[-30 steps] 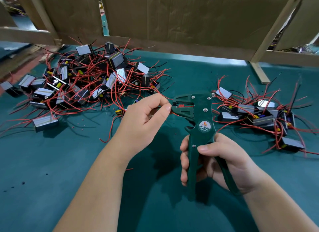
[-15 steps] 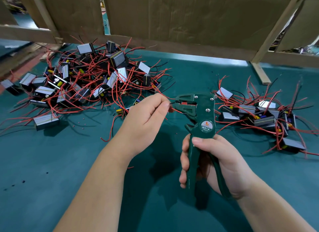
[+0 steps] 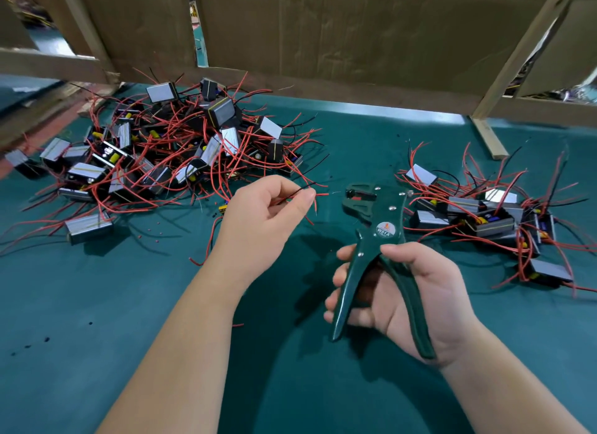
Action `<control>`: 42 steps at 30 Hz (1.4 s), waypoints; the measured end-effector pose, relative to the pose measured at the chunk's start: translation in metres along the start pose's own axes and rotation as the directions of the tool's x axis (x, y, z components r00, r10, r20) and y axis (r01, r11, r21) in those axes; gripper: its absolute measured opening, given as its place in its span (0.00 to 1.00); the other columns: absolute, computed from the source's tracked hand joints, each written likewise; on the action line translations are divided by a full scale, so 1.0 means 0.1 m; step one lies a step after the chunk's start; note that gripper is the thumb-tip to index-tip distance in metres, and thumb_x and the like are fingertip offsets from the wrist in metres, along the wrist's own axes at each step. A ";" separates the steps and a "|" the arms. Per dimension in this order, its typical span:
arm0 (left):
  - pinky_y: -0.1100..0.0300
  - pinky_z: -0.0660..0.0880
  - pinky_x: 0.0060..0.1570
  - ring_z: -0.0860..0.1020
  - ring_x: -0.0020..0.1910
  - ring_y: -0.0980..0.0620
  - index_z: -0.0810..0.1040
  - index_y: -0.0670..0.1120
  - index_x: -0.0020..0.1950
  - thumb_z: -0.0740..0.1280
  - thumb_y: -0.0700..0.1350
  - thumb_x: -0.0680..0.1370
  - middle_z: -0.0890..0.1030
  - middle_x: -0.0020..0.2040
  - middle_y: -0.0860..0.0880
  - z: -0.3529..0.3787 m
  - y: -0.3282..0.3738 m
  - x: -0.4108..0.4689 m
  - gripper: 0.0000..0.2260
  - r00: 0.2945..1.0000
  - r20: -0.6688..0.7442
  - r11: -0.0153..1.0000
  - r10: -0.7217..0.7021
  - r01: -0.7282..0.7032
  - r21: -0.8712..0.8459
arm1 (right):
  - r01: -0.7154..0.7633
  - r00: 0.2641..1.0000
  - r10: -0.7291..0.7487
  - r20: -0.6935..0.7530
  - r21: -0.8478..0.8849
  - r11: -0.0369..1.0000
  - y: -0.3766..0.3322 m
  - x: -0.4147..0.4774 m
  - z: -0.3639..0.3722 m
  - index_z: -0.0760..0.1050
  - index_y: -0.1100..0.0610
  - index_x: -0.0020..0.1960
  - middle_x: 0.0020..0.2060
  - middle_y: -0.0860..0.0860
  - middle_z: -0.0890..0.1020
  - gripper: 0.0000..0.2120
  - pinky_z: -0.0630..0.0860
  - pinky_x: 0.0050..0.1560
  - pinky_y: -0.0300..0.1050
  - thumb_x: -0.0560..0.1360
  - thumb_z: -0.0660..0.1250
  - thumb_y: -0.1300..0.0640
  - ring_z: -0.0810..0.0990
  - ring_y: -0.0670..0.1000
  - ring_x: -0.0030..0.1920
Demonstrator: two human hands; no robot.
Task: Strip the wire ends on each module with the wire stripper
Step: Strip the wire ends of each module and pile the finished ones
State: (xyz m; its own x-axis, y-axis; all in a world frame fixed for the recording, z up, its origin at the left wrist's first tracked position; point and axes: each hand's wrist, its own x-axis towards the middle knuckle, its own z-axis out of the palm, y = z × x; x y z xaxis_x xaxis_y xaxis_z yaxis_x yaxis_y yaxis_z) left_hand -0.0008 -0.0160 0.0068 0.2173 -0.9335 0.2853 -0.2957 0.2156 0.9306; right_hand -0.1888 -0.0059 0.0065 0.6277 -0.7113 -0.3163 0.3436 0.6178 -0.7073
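Note:
My left hand (image 3: 265,220) pinches thin red and black wires (image 3: 321,194) between thumb and fingers; their tips point right, a short gap from the stripper's jaw. The module they belong to is hidden behind the hand. My right hand (image 3: 410,298) grips the handles of a dark green wire stripper (image 3: 376,227), head up, jaws facing left, handles spread. A big pile of small black modules with red wires (image 3: 168,152) lies at the back left. A smaller pile of the same modules (image 3: 484,217) lies to the right.
The bench has a teal mat (image 3: 129,304). A cardboard wall with wooden battens (image 3: 323,36) closes the back. A loose wooden strip (image 3: 487,136) lies at the back right. Tiny bits of red insulation (image 3: 151,231) dot the mat near the left pile.
The wire end has come out of the stripper's jaws, and the two hands have drawn slightly apart. The stripper's handles have spread wider.

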 end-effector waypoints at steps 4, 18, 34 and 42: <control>0.69 0.64 0.29 0.68 0.28 0.60 0.78 0.47 0.37 0.70 0.42 0.76 0.74 0.29 0.57 0.00 0.02 -0.01 0.08 1.000 0.013 0.997 -0.014 0.015 -0.074 | -0.057 0.987 0.059 0.150 -0.014 0.998 0.04 -0.01 0.04 0.79 0.64 0.49 0.40 0.63 0.78 0.25 0.79 0.44 0.61 0.57 0.76 0.51 0.80 0.64 0.38; 0.73 0.65 0.31 0.67 0.28 0.63 0.78 0.44 0.40 0.68 0.38 0.77 0.74 0.30 0.59 -0.02 0.06 -0.02 0.06 0.995 0.075 0.992 0.063 -0.054 -0.112 | -0.014 0.984 0.036 0.174 -0.127 0.992 0.03 -0.05 0.04 0.77 0.62 0.47 0.36 0.62 0.78 0.22 0.79 0.39 0.57 0.59 0.76 0.50 0.79 0.61 0.34; 0.69 0.70 0.32 0.70 0.27 0.60 0.76 0.48 0.47 0.55 0.37 0.83 0.73 0.27 0.57 0.13 0.04 0.00 0.12 0.977 0.077 0.961 -0.197 0.208 -0.182 | 0.239 0.970 -0.236 0.064 -0.050 0.970 0.09 0.04 0.06 0.81 0.61 0.49 0.46 0.62 0.81 0.26 0.79 0.43 0.61 0.56 0.78 0.48 0.81 0.65 0.40; 0.68 0.66 0.23 0.68 0.31 0.52 0.77 0.43 0.58 0.56 0.40 0.82 0.71 0.40 0.44 0.11 0.14 0.02 0.11 0.925 0.155 0.583 -0.348 0.343 -0.737 | 0.136 0.979 -0.102 0.175 -0.195 0.971 0.20 0.07 0.14 0.78 0.58 0.61 0.39 0.65 0.80 0.25 0.78 0.45 0.61 0.63 0.68 0.56 0.81 0.64 0.39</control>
State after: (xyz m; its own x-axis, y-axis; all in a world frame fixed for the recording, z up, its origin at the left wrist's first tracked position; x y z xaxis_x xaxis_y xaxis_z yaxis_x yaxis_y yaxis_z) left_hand -0.0147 -0.0184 0.0179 0.1591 -0.9826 -0.0956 0.5873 0.0164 0.8092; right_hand -0.1674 0.0062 -0.0008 0.7019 -0.7008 -0.1269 0.2832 0.4382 -0.8531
